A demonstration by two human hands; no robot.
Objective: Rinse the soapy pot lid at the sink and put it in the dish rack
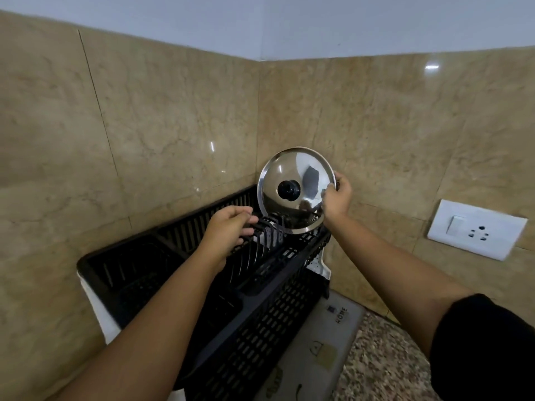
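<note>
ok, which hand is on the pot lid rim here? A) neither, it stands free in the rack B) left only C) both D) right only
D: the right hand grips the rim of the pot lid on its right side, holding it upright at the far end of the dish rack, while the left hand rests on the rack's divider prongs, off the lid.
</note>
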